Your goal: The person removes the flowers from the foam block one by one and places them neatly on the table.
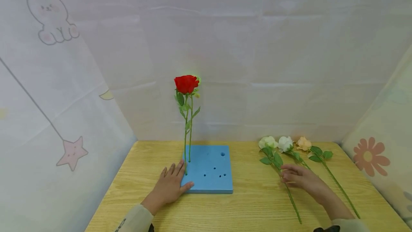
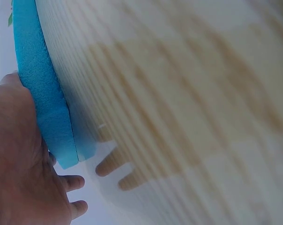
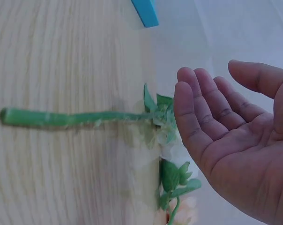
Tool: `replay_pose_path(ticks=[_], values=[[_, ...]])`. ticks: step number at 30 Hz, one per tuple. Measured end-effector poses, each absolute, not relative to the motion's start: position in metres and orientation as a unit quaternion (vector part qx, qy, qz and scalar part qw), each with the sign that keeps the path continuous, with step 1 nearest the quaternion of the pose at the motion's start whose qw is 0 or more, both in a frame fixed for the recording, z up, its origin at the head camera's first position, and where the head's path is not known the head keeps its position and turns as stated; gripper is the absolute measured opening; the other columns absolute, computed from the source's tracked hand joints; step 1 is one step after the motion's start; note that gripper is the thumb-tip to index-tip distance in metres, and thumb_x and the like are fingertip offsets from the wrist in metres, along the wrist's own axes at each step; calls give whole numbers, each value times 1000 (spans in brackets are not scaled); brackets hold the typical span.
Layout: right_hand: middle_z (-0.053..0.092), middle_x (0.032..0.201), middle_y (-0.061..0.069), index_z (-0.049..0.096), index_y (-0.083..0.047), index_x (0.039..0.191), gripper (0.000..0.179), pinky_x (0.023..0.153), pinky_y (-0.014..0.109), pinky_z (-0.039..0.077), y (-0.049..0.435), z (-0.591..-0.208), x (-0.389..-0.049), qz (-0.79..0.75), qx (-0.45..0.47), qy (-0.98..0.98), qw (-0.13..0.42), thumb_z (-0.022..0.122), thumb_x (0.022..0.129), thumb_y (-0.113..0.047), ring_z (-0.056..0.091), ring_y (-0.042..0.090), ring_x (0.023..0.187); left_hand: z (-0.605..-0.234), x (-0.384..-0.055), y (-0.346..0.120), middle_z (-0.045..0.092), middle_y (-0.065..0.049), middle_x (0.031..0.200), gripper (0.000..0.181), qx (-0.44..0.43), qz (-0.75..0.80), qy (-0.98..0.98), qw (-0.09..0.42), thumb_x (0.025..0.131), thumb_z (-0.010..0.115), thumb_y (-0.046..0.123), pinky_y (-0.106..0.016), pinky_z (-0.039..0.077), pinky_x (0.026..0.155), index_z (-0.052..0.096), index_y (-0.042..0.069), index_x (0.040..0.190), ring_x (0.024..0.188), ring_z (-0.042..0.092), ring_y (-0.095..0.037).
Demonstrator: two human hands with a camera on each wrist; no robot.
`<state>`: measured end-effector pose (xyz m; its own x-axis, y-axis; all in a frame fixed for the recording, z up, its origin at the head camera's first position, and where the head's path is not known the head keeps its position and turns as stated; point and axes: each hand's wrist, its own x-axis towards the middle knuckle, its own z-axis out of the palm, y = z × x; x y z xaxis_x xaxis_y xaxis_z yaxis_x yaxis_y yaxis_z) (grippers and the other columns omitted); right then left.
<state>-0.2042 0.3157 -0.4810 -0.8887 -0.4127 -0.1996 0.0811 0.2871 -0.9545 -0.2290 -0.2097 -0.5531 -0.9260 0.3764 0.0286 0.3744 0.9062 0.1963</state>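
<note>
My left hand (image 1: 171,185) lies along the left edge of a blue foam block (image 1: 209,183), fingers spread, with the thumb on its front left corner. In the left wrist view the foam block (image 2: 40,70) shows beside the palm. Two stems stand upright in its left holes; one carries a red rose (image 1: 186,84), and the bloom behind it is mostly hidden. Over the stem of a pale green-white rose (image 1: 268,142) hovers my right hand (image 1: 300,179), fingers loosely bent. In the right wrist view nothing lies in its palm, and the green stem (image 3: 85,117) is beyond the fingers.
Next to the pale green-white rose lie a white rose (image 1: 285,144) and a peach rose (image 1: 304,143), stems toward the front right. Several holes, one larger (image 1: 222,154), show in the block. The wooden table (image 1: 251,203) meets patterned cloth at the back and sides.
</note>
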Motion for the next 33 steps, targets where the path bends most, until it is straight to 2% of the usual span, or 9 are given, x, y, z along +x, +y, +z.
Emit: replay_pose_path(ticks=[5,13,21,24,33], values=[[47,146,33,31,11,153,61,103,45,51,304,-473,-203,-589,-121,773,203,54,108,-23,58,42,126,-556,-229,-210,15,-8,170,93,191,97,977,1,98,31,76,-68,20,117,23,10,163,151,24,-44],[54,144,23,37,7,152,56,102,38,52,284,-471,-203,-599,-127,769,184,56,106,-21,64,26,122,-548,-224,-209,19,-13,169,91,195,112,974,2,99,36,72,-70,18,116,26,6,161,150,24,-47],[58,141,18,40,6,150,52,100,33,53,268,-475,-210,-612,-145,760,166,55,107,-20,64,25,120,-558,-228,-211,16,-9,170,92,195,94,976,-6,98,29,76,-68,20,116,23,11,163,150,24,-45],[60,139,14,41,5,150,53,100,32,53,261,-474,-211,-619,-140,755,163,57,106,-20,65,22,119,-557,-228,-211,18,-10,169,92,197,105,975,-7,98,33,75,-69,20,115,25,10,162,150,25,-46],[52,144,25,40,3,151,55,104,44,50,241,-470,-217,-631,-152,743,164,58,106,-21,65,21,119,-546,-226,-207,15,-9,170,91,184,99,978,17,99,30,74,-67,17,118,23,11,163,152,20,-44]])
